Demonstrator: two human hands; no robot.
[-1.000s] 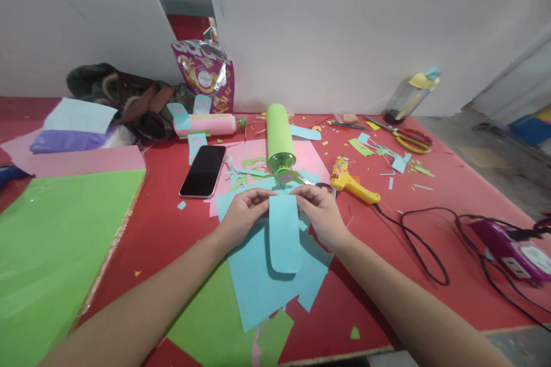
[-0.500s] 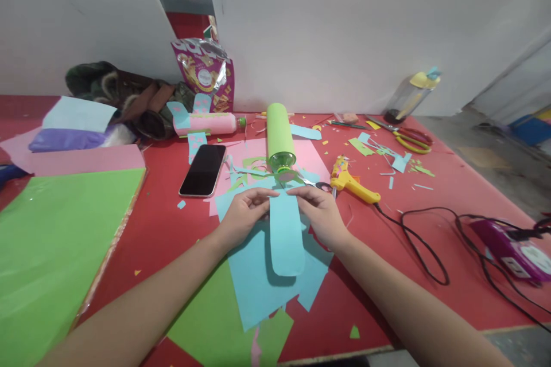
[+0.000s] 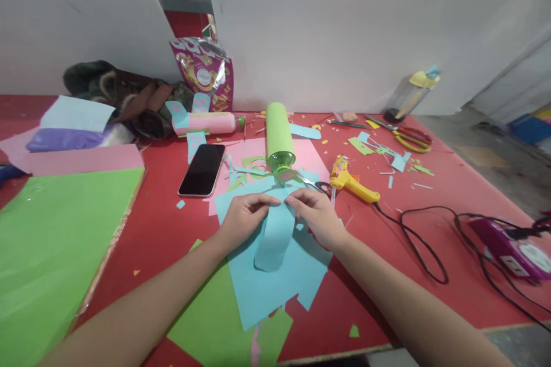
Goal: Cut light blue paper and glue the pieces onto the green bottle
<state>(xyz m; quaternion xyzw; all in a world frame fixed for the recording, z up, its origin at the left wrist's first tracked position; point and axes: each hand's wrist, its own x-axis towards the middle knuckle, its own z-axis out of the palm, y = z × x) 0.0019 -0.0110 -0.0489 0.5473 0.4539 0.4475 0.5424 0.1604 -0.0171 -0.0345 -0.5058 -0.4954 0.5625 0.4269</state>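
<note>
A light blue paper strip (image 3: 275, 238) with rounded lower corners hangs between my two hands. My left hand (image 3: 244, 218) pinches its upper edge from the left, and my right hand (image 3: 316, 215) pinches the same edge from the right, with the fingertips nearly meeting. Under the strip lie larger blue paper sheets (image 3: 249, 298). Just beyond my fingers a bottle wrapped in green paper (image 3: 279, 129) lies with its clear neck toward me. Scissors (image 3: 316, 184) rest by my right hand, partly hidden under paper.
A yellow glue gun (image 3: 353, 183) lies to the right, its cord running to a purple power strip (image 3: 508, 252). On the left are a phone (image 3: 203, 171), a pink-wrapped bottle (image 3: 210, 123) and a green sheet pack (image 3: 60, 241). Red-and-yellow-handled scissors (image 3: 413, 140) and paper scraps lie farther right.
My hands have come closer together along the strip's top edge. The strip's lower end has swung left and now curves, its upper edge drawn in between my fingertips.
</note>
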